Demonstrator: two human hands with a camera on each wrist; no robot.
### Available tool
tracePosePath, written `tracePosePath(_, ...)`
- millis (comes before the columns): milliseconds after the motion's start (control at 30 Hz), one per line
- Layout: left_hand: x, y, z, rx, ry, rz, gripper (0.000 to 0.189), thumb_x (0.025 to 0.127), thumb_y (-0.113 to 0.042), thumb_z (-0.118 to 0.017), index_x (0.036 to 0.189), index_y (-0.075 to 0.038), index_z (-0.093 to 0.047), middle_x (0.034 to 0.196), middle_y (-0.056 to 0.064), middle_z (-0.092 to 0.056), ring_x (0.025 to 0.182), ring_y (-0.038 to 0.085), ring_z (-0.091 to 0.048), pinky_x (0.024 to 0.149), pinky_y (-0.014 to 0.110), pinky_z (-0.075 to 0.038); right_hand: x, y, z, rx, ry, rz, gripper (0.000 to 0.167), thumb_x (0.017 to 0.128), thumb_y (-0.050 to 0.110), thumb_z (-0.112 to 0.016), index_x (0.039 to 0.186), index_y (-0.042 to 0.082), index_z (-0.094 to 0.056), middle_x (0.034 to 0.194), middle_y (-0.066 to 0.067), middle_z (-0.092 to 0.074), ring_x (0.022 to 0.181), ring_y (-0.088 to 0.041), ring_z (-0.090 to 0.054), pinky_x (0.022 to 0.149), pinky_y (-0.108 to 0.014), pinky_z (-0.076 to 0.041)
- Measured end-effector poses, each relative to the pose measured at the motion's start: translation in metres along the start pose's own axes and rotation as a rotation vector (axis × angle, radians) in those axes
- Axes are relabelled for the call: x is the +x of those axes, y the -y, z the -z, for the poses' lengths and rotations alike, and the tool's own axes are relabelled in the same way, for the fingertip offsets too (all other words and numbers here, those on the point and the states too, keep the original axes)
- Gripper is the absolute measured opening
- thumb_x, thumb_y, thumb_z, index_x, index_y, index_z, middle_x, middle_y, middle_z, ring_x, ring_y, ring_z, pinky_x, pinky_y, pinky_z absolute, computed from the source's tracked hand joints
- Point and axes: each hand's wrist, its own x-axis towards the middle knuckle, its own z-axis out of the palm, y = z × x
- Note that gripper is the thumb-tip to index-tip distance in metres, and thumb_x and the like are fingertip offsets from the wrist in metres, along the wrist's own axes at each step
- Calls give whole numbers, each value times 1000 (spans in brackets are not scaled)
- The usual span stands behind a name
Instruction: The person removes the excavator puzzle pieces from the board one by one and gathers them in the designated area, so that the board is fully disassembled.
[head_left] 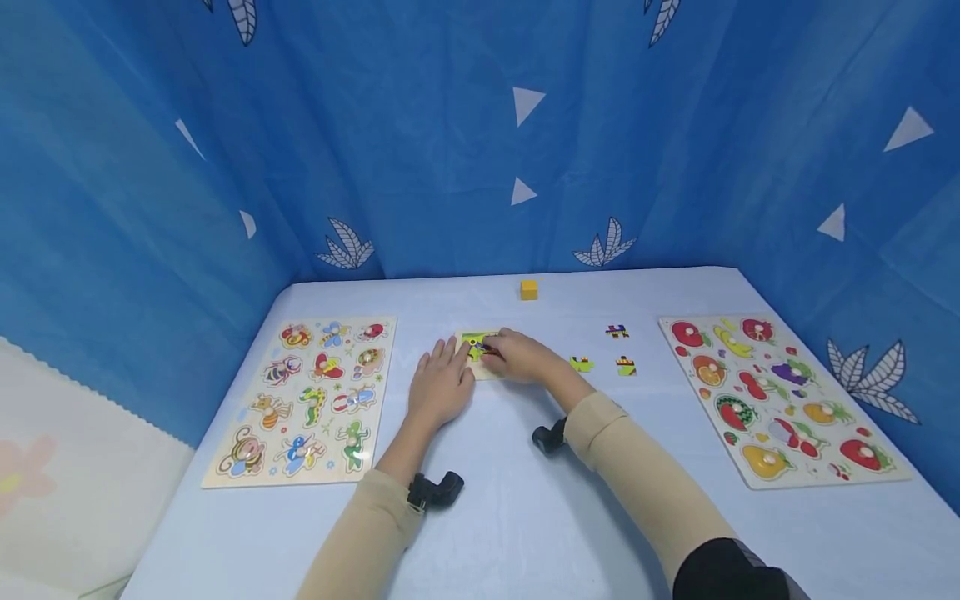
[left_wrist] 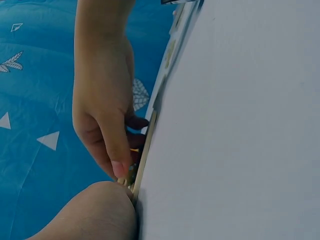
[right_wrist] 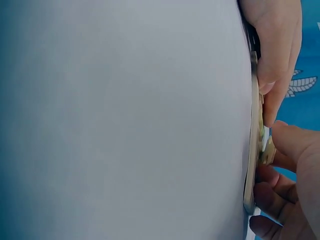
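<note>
Mid-frame, my left hand (head_left: 442,383) is at the left side of a tray (head_left: 489,375); my right hand (head_left: 519,357) is over its right, a piece (right_wrist: 269,151) in my fingers. Three loose pieces (head_left: 626,367) lie right of it. Behind, a block (head_left: 528,290) sits near the far edge of the table (head_left: 495,517). The insect board (head_left: 281,482) lies frame left, the fruit board (head_left: 810,478) frame right.

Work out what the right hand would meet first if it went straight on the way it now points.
Probably the left hand, which lies just ahead at the small puzzle board; how their heights compare is hard to tell.
</note>
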Motion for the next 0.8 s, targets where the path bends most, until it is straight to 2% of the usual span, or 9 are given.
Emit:
tracePosePath(233,-2,0,-2,-10,-9,-3,55,103,-37,-32,155,-20,-36,165,5,-26,155,27,-18,127,48,-12,1,-2,-4,18,0,0,53,100,33,-58,147,11,-48,122,-7,-60,102,-16,-57,98,-35,-50)
tracePosePath(533,-2,0,-2,-1,-3,-1,55,103,-37,-31,155,-20,-35,165,5,-25,155,26,-17,127,48,-12,-5,-3,-1,58,5,7,55,100,31,-59,149,9,-45,124,-9,-58,108,-17,-57,103,-36,-49)
tracePosePath(800,-1,0,0,-21,-23,-14,55,102,-36,-34,154,-18,-38,164,6,-27,154,28,-19,126,49,-13,-8,-1,3,22,10,0,60,98,33,-62,150,9,-44,120,-8,-60,100,-16,-55,97,-36,-49)
